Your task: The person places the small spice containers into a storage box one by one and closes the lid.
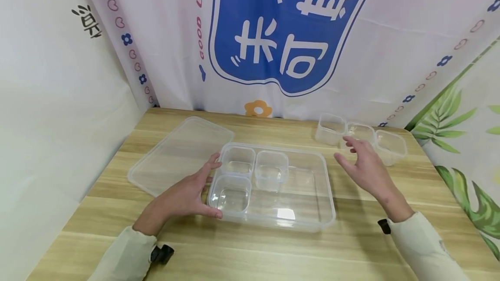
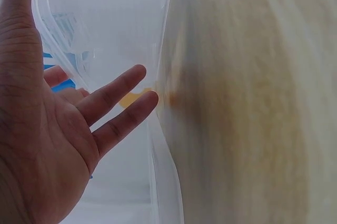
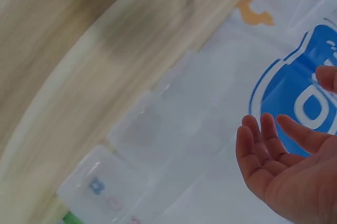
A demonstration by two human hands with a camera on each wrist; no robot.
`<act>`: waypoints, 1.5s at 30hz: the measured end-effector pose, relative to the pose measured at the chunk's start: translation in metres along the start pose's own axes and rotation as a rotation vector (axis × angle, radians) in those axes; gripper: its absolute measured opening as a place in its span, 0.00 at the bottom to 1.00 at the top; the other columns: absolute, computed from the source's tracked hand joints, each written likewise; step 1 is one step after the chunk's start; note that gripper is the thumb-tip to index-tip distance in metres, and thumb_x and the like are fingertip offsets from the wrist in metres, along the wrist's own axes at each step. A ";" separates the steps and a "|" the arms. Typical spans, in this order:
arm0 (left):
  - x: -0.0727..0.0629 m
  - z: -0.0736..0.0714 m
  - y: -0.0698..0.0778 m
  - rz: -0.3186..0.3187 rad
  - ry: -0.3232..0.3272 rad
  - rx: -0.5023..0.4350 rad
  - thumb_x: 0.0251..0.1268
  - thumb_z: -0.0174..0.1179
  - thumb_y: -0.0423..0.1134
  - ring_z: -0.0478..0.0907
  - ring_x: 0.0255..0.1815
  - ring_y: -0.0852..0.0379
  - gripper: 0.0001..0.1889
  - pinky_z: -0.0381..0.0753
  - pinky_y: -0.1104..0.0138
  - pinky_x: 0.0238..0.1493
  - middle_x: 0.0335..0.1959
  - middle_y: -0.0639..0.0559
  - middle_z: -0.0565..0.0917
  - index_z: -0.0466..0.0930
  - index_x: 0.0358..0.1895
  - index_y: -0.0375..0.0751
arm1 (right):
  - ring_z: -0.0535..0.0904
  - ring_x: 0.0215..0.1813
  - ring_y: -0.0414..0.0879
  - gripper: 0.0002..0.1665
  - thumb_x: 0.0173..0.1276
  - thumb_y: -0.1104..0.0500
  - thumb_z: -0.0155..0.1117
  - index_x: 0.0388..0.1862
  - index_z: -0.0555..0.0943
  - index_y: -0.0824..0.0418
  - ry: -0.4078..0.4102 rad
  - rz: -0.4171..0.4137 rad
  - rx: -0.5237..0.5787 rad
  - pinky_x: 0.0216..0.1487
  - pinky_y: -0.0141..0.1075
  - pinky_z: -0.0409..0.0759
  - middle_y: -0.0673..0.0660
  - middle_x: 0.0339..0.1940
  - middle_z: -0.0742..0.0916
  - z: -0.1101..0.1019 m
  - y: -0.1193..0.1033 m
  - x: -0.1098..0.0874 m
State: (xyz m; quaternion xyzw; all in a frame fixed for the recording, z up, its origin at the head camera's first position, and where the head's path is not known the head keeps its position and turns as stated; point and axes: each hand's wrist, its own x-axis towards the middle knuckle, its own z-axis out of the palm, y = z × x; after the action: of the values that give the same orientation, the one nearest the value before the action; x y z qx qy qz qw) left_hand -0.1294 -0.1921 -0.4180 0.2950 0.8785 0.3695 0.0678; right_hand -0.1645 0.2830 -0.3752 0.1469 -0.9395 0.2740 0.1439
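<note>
A clear rectangular plastic box (image 1: 291,211) lies on the table. Inside, in its left part, sit three small clear square cups: a back-left cup (image 1: 237,161), a front-left cup (image 1: 231,194) and a middle cup (image 1: 272,172). My left hand (image 1: 191,194) spans the box's left end, thumb at the front-left corner and fingers along the left side. In the left wrist view, two fingers (image 2: 118,89) extend straight beside the clear plastic wall. My right hand (image 1: 365,168) is raised with nothing in it, thumb and fingers spread, in front of the row of loose cups (image 1: 390,144).
That row holds three clear cups side by side at the table's back right. A flat translucent lid (image 1: 181,153) lies left of the box, partly behind my left hand. Behind the wooden table (image 1: 250,259) hangs a printed cloth (image 1: 175,55).
</note>
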 end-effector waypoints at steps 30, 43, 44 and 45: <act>-0.001 0.000 0.000 -0.033 -0.010 -0.019 0.40 0.85 0.58 0.76 0.66 0.41 0.76 0.79 0.51 0.61 0.81 0.45 0.59 0.32 0.85 0.53 | 0.58 0.66 0.81 0.41 0.77 0.47 0.62 0.74 0.64 0.76 0.046 0.311 -0.105 0.60 0.72 0.60 0.86 0.65 0.65 -0.033 0.104 0.006; -0.001 0.001 -0.001 -0.031 0.004 0.016 0.39 0.84 0.60 0.77 0.65 0.42 0.76 0.77 0.49 0.62 0.80 0.47 0.60 0.34 0.85 0.52 | 0.56 0.65 0.84 0.67 0.70 0.30 0.62 0.81 0.43 0.75 0.021 0.554 -0.130 0.60 0.74 0.62 0.90 0.68 0.55 -0.037 0.123 0.009; -0.001 0.001 -0.001 -0.033 0.005 0.015 0.39 0.84 0.60 0.77 0.65 0.42 0.76 0.77 0.49 0.62 0.80 0.47 0.60 0.34 0.85 0.52 | 0.56 0.65 0.83 0.67 0.70 0.30 0.62 0.81 0.42 0.75 0.018 0.559 -0.129 0.60 0.74 0.62 0.90 0.68 0.55 -0.037 0.123 0.009; -0.001 0.001 -0.001 -0.034 0.005 0.013 0.39 0.85 0.59 0.77 0.65 0.42 0.76 0.77 0.48 0.62 0.80 0.47 0.60 0.34 0.85 0.52 | 0.56 0.65 0.83 0.67 0.70 0.29 0.62 0.82 0.42 0.74 0.017 0.564 -0.126 0.60 0.74 0.62 0.90 0.68 0.55 -0.037 0.124 0.009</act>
State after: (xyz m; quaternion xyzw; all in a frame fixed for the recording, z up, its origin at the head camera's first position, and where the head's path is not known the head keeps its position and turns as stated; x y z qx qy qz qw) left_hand -0.1287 -0.1932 -0.4198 0.2797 0.8858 0.3635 0.0700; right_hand -0.2097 0.4018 -0.4007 -0.1315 -0.9572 0.2454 0.0789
